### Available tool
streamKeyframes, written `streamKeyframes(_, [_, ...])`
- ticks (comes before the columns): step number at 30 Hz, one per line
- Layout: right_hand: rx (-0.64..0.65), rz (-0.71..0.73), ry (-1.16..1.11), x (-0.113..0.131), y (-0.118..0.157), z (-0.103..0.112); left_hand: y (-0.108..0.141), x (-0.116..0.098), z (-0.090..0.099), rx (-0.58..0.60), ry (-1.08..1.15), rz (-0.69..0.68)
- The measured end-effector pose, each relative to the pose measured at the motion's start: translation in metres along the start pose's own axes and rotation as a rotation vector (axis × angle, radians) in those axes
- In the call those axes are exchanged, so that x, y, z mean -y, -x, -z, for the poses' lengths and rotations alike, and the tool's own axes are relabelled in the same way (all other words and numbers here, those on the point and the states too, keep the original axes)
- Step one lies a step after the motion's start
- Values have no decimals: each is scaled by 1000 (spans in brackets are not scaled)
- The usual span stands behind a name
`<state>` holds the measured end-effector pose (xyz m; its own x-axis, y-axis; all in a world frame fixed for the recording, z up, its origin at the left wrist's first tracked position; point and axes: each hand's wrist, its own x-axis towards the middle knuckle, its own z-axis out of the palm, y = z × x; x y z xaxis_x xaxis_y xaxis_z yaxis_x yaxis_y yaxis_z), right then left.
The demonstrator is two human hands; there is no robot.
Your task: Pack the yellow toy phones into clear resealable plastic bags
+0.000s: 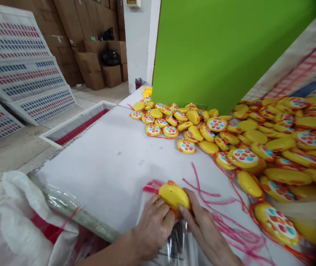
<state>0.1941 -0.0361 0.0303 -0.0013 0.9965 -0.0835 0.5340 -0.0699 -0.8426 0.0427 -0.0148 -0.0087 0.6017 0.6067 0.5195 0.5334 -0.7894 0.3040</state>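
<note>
both my left hand and right hand grasp one yellow rounded plastic toy over clear bags; big yellow toy heap at 2 o'clock looks unbagged, i judge.

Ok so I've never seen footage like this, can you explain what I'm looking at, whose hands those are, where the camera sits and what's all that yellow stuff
This is one picture from a camera worn on a person's head, looking forward and down, so the two bare hands at the bottom are that person's own. The left hand and right hand together grip one yellow toy at the near edge of a white table. Clear plastic wrap lies just under the hands. Loose pink strings lie beside them. Further back and to the right sits a big pile of yellow toys, many showing coloured buttons. A green board stands behind the pile.
</note>
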Motion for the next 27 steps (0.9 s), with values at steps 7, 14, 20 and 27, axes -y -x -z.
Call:
streamKeyframes(7, [24, -90, 55, -19, 16, 16, 5, 8, 34, -146, 76, 69])
streamKeyframes(14, [-106, -49, -11, -15, 24, 13, 14, 9, 62, 30, 717, 795])
streamKeyframes(20, [-22, 43, 98, -12, 20, 25, -2, 3, 35, 69, 998, 873])
streamKeyframes(27, [221, 254, 288, 2, 7, 36, -1, -2, 32, 35, 1080, 910])
